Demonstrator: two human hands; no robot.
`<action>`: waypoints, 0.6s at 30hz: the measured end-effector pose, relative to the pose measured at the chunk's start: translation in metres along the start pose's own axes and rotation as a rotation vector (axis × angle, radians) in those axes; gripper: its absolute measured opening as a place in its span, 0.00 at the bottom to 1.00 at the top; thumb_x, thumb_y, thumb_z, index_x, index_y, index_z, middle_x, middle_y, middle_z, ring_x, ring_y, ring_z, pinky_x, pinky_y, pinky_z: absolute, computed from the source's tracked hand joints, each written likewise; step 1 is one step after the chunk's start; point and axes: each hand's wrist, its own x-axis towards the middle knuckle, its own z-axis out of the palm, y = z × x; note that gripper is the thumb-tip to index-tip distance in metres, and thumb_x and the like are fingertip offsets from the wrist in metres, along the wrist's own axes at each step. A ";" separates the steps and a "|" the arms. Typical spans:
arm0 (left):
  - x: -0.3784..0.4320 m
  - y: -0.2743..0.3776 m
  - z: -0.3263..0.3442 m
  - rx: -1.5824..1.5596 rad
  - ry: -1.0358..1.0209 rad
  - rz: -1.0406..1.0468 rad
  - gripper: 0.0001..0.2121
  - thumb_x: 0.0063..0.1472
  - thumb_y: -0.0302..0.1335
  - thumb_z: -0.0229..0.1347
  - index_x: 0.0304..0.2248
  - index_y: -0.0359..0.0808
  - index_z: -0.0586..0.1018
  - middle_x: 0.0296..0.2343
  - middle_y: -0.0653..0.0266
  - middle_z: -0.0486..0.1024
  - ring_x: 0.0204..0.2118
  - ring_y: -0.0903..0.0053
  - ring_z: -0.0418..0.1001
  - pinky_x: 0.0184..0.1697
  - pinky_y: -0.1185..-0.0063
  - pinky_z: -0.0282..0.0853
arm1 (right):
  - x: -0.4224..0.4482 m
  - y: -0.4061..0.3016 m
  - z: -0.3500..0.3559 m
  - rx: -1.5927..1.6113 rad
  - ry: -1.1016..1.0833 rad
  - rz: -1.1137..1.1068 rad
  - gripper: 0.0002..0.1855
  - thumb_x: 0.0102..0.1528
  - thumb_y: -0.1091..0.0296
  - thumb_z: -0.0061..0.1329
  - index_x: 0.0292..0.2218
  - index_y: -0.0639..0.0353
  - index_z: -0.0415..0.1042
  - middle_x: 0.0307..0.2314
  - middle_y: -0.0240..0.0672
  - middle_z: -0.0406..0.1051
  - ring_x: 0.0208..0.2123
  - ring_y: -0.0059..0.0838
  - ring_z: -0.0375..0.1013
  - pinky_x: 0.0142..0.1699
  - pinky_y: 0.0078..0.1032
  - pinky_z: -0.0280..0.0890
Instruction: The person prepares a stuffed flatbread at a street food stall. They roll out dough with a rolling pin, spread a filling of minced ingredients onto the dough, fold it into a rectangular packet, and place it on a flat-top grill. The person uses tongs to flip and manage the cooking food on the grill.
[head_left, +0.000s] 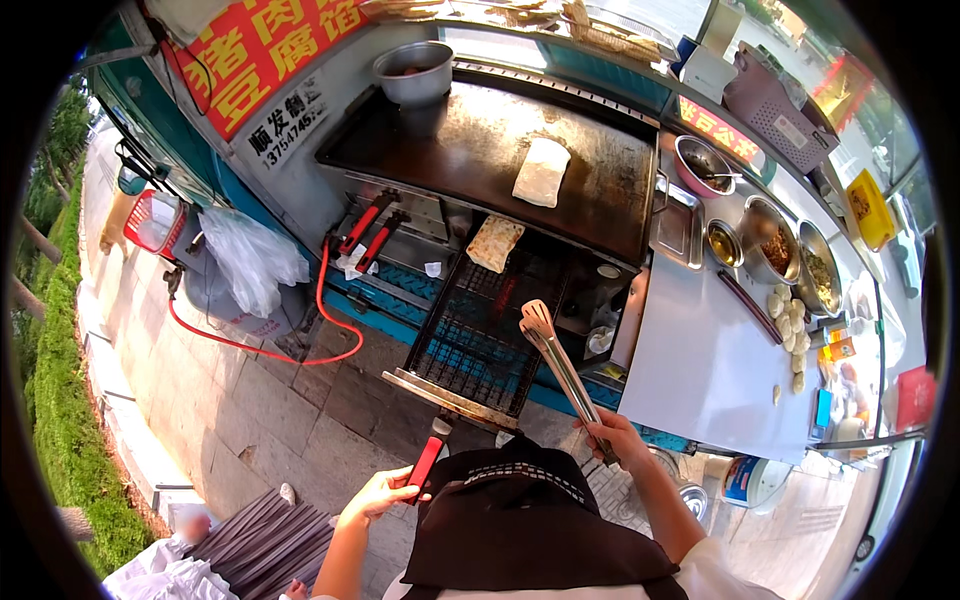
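Observation:
My left hand (381, 491) grips the red handle (426, 461) of a wire grill rack (480, 349), which is pulled partway out from under the griddle. In my right hand (616, 437) is a pair of metal tongs (566, 375), its slotted tips above the rack and holding nothing. A browned flatbread (495, 244) lies at the rack's far end, by the griddle's front edge. On the flat griddle (480, 127) rests a paler, rectangular flatbread (541, 172).
A metal pot (414, 71) stands on the griddle's back left. At right, a white worktop (697, 352) holds filling bowls (772, 240), an oil bowl (723, 244), a rolling pin (750, 307) and dough pieces (787, 322). A red hose (341, 352) crosses the pavement; a person (247, 540) is at lower left.

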 end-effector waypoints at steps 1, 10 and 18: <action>-0.002 0.000 0.000 -0.007 0.006 0.004 0.25 0.59 0.25 0.56 0.55 0.33 0.66 0.43 0.61 0.74 0.42 0.73 0.76 0.45 0.76 0.69 | 0.008 0.000 0.005 -0.030 -0.020 0.017 0.14 0.59 0.66 0.43 0.44 0.64 0.69 0.20 0.30 0.64 0.19 0.17 0.62 0.22 0.16 0.59; 0.017 -0.027 -0.024 -0.011 -0.060 0.102 0.26 0.57 0.23 0.58 0.55 0.32 0.66 0.40 0.64 0.75 0.41 0.79 0.74 0.47 0.80 0.68 | 0.094 -0.002 0.108 0.111 0.045 -0.015 0.18 0.62 0.65 0.41 0.51 0.60 0.61 0.37 0.32 0.71 0.26 0.18 0.66 0.24 0.19 0.65; 0.020 -0.033 -0.028 0.013 -0.073 0.141 0.24 0.57 0.25 0.59 0.53 0.32 0.69 0.35 0.65 0.77 0.36 0.84 0.73 0.39 0.83 0.69 | 0.181 0.002 0.179 0.291 0.139 -0.154 0.15 0.60 0.63 0.44 0.46 0.61 0.63 0.37 0.34 0.70 0.26 0.21 0.68 0.24 0.21 0.66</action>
